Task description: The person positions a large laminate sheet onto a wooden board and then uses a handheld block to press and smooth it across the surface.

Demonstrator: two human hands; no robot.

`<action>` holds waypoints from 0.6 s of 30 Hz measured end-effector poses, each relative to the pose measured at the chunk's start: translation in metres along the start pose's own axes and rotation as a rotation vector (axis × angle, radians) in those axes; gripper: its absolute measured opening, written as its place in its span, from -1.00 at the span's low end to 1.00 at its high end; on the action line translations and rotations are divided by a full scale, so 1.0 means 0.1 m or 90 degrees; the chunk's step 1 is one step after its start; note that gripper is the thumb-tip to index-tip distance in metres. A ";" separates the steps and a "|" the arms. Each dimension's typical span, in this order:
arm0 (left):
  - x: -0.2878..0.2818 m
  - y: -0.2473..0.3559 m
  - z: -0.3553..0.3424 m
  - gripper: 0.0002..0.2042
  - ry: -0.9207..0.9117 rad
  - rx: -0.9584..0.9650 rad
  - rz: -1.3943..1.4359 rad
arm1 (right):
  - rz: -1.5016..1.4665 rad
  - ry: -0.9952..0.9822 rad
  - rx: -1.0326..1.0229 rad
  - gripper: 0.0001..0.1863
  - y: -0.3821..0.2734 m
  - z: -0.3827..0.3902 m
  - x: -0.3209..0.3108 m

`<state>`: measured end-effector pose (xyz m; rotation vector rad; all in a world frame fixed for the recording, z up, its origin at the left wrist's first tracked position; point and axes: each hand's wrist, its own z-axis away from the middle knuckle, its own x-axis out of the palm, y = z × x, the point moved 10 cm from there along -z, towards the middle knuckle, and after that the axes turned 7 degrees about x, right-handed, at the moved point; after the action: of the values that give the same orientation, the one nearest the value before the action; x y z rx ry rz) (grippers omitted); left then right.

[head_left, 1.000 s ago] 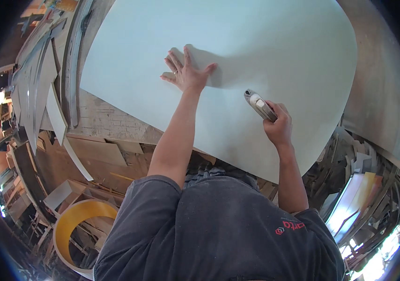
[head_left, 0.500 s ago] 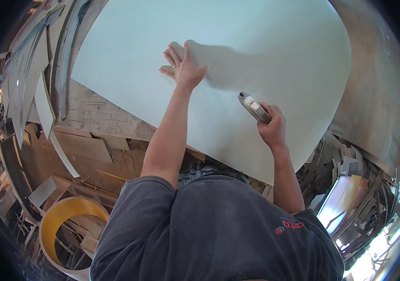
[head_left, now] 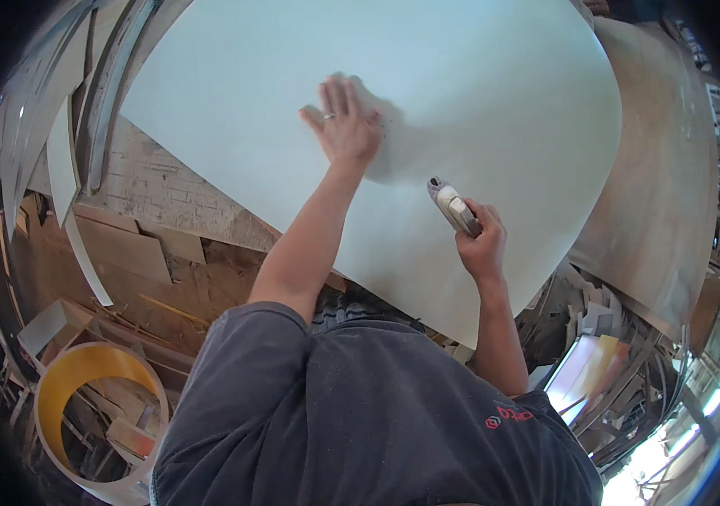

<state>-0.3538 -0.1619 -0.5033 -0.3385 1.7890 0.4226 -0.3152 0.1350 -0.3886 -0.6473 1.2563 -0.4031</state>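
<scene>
Two-handed: apparently steadying broad, pale, smooth sheet (head_left: 512, 101) beneath flattened, empty left hand (head_left: 350, 133). Gripping elongated white-and-grey tool (head_left: 449, 204) in curled right hand (head_left: 484, 243), seemingly for control.

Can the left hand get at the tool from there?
Probably yes: the left hand is palm-down over the sheet, seemingly empty, and only sheet shows between it and the tool, though the right hand grips the tool.
</scene>
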 end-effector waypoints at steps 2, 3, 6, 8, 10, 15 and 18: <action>-0.09 0.44 0.26 -0.14 -0.101 0.166 0.141 | 0.011 0.009 -0.008 -0.49 0.11 0.03 -0.02; -0.15 0.63 0.45 -0.09 -0.147 0.247 0.157 | 0.017 0.022 -0.018 -0.48 0.13 0.05 -0.03; -0.28 0.78 1.03 -0.05 -0.188 0.394 0.208 | 0.013 0.047 -0.009 -0.50 0.13 0.07 -0.06; -0.44 0.69 1.09 -0.05 -0.193 0.384 0.245 | 0.020 0.046 0.008 -0.49 0.20 0.06 -0.09; -0.43 0.62 0.87 -0.05 -0.202 0.362 0.206 | 0.028 0.039 0.024 -0.49 0.25 0.07 -0.12; -0.32 0.34 0.30 0.00 -0.162 0.266 0.132 | 0.058 0.069 0.006 -0.48 0.16 0.05 -0.19; -0.39 0.45 0.44 0.02 -0.225 0.282 0.118 | 0.021 0.081 0.041 -0.48 0.26 0.08 -0.23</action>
<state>-0.3261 -0.1015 -0.4703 0.2050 1.5175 0.1895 -0.3160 0.1704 -0.3869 -0.5518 1.3671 -0.4606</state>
